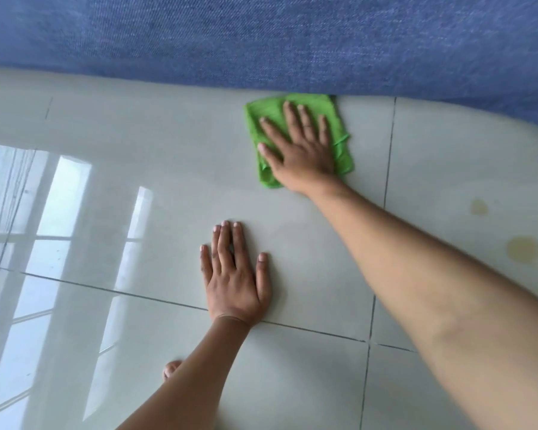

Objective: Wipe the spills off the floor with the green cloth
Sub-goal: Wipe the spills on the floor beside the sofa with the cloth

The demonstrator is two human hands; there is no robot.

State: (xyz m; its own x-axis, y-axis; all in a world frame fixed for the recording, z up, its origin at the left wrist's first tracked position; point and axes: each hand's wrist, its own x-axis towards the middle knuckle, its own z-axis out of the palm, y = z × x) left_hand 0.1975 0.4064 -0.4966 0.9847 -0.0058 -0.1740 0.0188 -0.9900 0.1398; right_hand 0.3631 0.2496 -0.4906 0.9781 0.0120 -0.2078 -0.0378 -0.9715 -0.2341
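Two yellowish spills lie near and right of our right hand, whose fingers press flat, spread, on the green cloth by the far blue fabric. We judge the right hand nearer them than the left hand, which is flat on the floor.

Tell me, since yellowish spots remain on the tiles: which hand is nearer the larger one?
Right. The right hand presses the green cloth up-left of the larger yellowish spot; the left hand lies flat farther left.

The green cloth lies folded flat on the pale tiled floor, at its far edge; two yellowish spills sit well right.
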